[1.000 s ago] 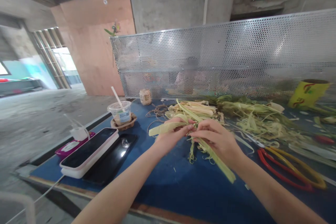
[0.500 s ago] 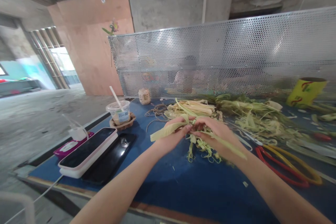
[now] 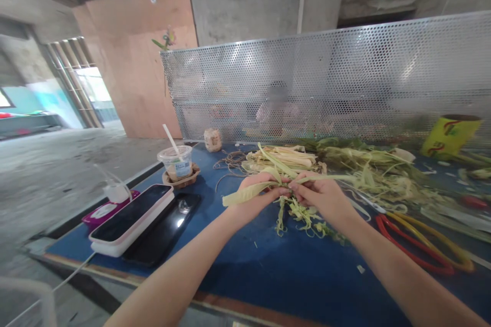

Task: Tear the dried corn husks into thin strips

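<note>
Both hands meet over the blue table, pinching pale green strips that look like corn husk. My left hand (image 3: 256,195) is closed on a bundle of husk strips (image 3: 245,193); one broad end sticks out to the left and another points up. My right hand (image 3: 319,193) pinches close beside it, with a narrow strip (image 3: 337,178) running out to the right. Fingers hide the spot where the strips come together. Below the hands lie curly green shreds (image 3: 301,214). Behind them rests a stack of pale dried husks (image 3: 287,157).
To the left are a drink cup (image 3: 175,163) in a cardboard holder, a white-cased phone (image 3: 132,217) and a black phone (image 3: 163,230). Scissors (image 3: 418,240) with red and yellow handles lie right, near loose husks (image 3: 379,179) and a yellow roll (image 3: 449,135). Perforated metal screen (image 3: 326,76) stands behind.
My right hand has turned and its fingers now pinch near the left fingertips. The strip on the right has swung up from pointing down along the forearm to nearly level.
</note>
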Demonstrator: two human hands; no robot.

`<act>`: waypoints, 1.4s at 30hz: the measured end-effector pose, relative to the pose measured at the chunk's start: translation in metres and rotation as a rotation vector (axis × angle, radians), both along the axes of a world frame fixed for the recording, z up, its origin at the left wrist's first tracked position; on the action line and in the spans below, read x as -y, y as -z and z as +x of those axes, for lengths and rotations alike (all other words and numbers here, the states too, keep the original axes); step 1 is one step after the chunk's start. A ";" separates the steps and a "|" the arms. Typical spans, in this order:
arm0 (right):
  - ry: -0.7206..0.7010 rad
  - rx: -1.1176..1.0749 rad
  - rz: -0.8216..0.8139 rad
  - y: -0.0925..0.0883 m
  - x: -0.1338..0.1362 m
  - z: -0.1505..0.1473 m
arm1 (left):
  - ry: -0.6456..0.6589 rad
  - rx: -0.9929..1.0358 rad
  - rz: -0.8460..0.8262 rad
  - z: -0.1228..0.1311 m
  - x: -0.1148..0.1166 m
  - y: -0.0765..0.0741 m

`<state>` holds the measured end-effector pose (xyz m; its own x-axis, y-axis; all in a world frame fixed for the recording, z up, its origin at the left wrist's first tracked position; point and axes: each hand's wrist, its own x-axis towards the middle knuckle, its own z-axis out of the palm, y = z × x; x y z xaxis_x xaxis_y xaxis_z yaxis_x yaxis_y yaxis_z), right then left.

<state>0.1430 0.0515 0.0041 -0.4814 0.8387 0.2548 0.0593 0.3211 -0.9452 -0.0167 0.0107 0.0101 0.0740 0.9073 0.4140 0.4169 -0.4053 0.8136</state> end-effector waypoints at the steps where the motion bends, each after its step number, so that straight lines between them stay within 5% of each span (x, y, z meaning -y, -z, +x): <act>1: 0.025 0.017 0.007 0.000 0.000 0.000 | -0.009 -0.011 0.026 0.000 0.000 0.000; 8: 0.130 0.055 0.033 0.005 -0.004 -0.001 | -0.009 0.074 0.062 -0.001 -0.003 0.005; 20: 0.357 0.337 0.429 0.007 0.001 -0.003 | 0.001 0.049 -0.082 0.005 -0.001 0.009; 37: 0.439 0.394 0.664 0.006 0.004 0.000 | 0.166 0.315 -0.316 0.006 -0.002 0.011; 42: 0.261 0.340 0.580 0.001 0.005 0.002 | 0.102 0.462 -0.300 0.004 -0.005 0.010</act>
<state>0.1451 0.0465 0.0032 -0.4154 0.7122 0.5659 0.4632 0.7011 -0.5422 -0.0122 0.0153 0.0000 0.0396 0.9881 0.1489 -0.0392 -0.1473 0.9883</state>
